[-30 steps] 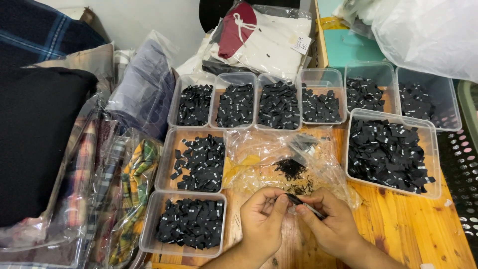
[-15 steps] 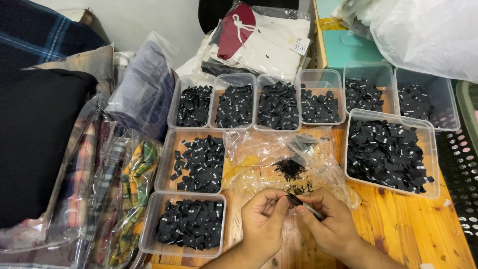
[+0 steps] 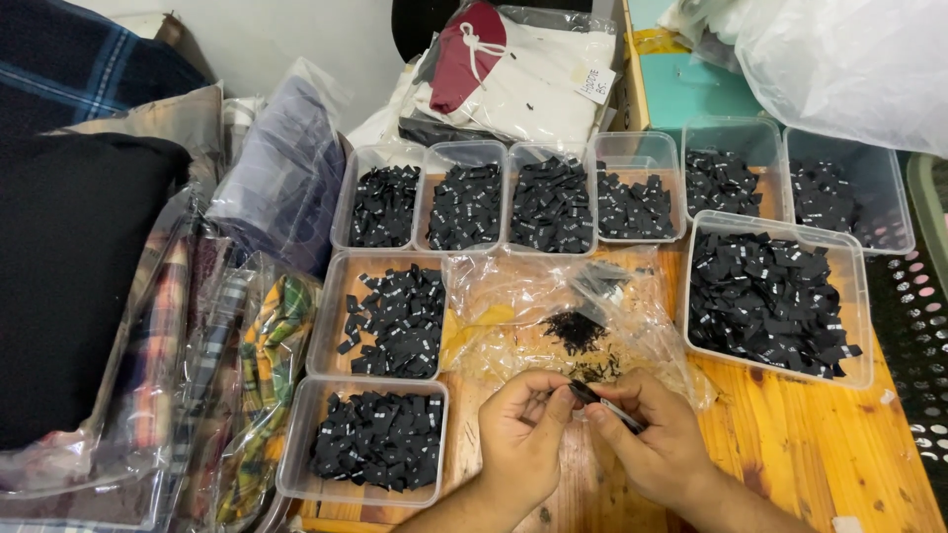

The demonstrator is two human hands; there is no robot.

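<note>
Head view looks down on a wooden table crowded with clear tubs of small black fabric labels. Near the table's front edge, the left hand and the right hand meet over a crinkled clear plastic bag. Between them they pinch a narrow black label strip; its long axis slants from far-left to near-right, with the left thumb and forefinger pressed on the far end and the right fingers closed along the rest. A loose heap of black scraps lies just beyond the fingertips. The near-left tub sits just beside the left hand, while the large tub lies farther off to the right. Bare wood shows only right of the right hand; elsewhere tubs and bagged fabrics hem the hands in.
</note>
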